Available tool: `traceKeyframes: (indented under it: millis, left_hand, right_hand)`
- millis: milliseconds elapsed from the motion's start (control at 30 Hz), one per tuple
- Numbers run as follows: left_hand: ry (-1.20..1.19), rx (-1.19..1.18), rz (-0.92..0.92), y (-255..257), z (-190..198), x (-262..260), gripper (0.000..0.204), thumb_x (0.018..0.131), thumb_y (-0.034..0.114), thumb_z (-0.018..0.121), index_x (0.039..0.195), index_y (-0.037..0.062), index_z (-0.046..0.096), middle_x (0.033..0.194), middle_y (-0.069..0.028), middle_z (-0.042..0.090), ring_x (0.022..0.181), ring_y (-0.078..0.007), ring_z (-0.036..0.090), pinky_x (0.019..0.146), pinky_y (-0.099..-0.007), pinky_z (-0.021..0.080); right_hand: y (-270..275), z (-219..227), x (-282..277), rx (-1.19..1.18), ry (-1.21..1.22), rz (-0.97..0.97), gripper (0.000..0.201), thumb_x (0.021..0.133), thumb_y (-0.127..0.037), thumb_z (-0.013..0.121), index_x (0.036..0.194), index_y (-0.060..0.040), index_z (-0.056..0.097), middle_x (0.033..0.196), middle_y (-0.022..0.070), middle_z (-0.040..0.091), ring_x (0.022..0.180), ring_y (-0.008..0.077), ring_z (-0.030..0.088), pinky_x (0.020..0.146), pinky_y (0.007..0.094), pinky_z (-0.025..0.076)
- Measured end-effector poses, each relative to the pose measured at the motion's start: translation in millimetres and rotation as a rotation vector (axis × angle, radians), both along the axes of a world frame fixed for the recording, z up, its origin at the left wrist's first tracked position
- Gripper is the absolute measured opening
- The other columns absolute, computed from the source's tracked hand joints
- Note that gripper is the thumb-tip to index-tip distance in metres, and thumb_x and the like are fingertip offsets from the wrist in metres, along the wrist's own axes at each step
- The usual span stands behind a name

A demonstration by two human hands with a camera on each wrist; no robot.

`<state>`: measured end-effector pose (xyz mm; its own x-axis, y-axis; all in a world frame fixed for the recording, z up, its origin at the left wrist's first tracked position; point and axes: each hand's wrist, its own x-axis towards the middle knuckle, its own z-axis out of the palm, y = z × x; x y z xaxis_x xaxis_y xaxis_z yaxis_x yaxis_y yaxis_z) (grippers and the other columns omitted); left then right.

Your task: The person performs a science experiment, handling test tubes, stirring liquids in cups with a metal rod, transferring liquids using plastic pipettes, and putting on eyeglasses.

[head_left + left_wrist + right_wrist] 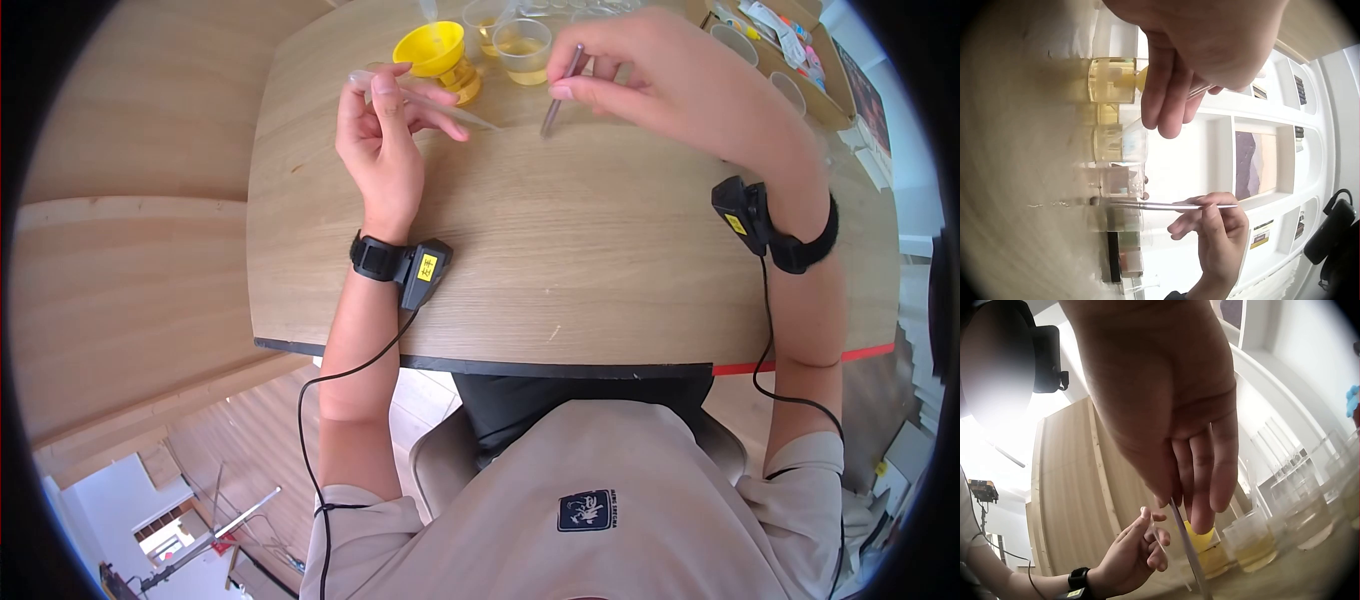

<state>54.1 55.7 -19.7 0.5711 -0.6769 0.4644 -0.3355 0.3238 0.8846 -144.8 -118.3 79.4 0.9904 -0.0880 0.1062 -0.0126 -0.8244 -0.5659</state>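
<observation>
My left hand (pixel 388 140) pinches a clear plastic dropper (pixel 455 110) between thumb and fingers, its thin tip slanting down to the right above the table. My right hand (pixel 640 75) holds a slim silver-grey stick-like tool (pixel 1154 205) by its upper part. That tool stands nearly upright, and its dark lower end is close to the tabletop in the left wrist view; I cannot tell its exact kind. Just beyond my left hand, a yellow funnel (pixel 425 48) sits by a clear container of yellow liquid (pixel 462 82). A clear cup of pale yellow liquid (pixel 523 55) stands between the hands, further back.
More clear cups (pixel 487 20) stand along the table's far side. At the back right is a cardboard box (pixel 835 75) with small coloured items. A rack of glass tubes (pixel 1282 459) shows behind the cups. A wooden panel (pixel 140 300) borders the table's left side.
</observation>
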Motion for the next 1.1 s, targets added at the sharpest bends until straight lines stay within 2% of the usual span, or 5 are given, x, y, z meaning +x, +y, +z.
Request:
traceKeyframes:
  millis: [33,133,567,633,1100]
  left_hand:
    - [0.014,-0.013,0.0,-0.1,0.9,-0.2,0.033,0.111,0.029,0.039,0.119,-0.0017,0.047,0.088,-0.0211,0.07,0.06,-0.0242,0.069,0.057,-0.0327,0.058]
    - [0.039,-0.021,0.001,-0.3,2.6,-0.8,0.029,0.111,0.027,0.04,0.117,-0.0008,0.046,0.088,-0.0212,0.071,0.06,-0.0241,0.07,0.058,-0.032,0.058]
    - [0.085,0.058,-0.103,0.4,2.1,-4.1,0.031,0.11,0.027,0.04,0.119,-0.0009,0.051,0.091,-0.0206,0.072,0.064,-0.0231,0.071,0.061,-0.0296,0.056]
    - [0.083,0.053,-0.101,0.5,1.5,-3.9,0.031,0.11,0.027,0.04,0.12,-0.0012,0.051,0.091,-0.0209,0.072,0.064,-0.0233,0.071,0.061,-0.0296,0.056]
    - [0.076,0.072,-0.116,-0.7,0.1,-5.1,0.028,0.11,0.022,0.04,0.12,-0.0025,0.051,0.09,-0.0214,0.072,0.064,-0.0226,0.071,0.06,-0.0283,0.056]
  right_hand:
    - [2.5,-11.1,2.4,0.068,-0.125,-0.047,0.016,0.098,-0.021,0.064,0.102,-0.0057,0.065,0.073,0.0054,0.062,0.064,0.0126,0.058,0.058,0.0283,0.046]
    - [7.1,-16.1,7.7,-0.002,-0.203,0.028,0.016,0.098,-0.021,0.064,0.102,-0.0055,0.066,0.074,0.0062,0.062,0.064,0.0131,0.057,0.057,0.0284,0.046]
    - [7.9,0.9,3.4,-0.019,-0.068,-0.171,0.014,0.098,-0.019,0.065,0.102,-0.0056,0.068,0.077,0.0041,0.064,0.065,0.0106,0.059,0.058,0.0261,0.045]
    - [4.5,11.6,-1.6,-0.022,-0.141,-0.039,0.022,0.099,-0.024,0.061,0.101,-0.0034,0.068,0.082,0.0119,0.072,0.073,0.0242,0.069,0.066,0.0333,0.053]
    - [-0.9,9.8,-1.6,-0.069,-0.081,-0.04,0.02,0.098,-0.024,0.062,0.098,-0.0049,0.069,0.078,0.0113,0.071,0.068,0.0237,0.069,0.063,0.0335,0.052]
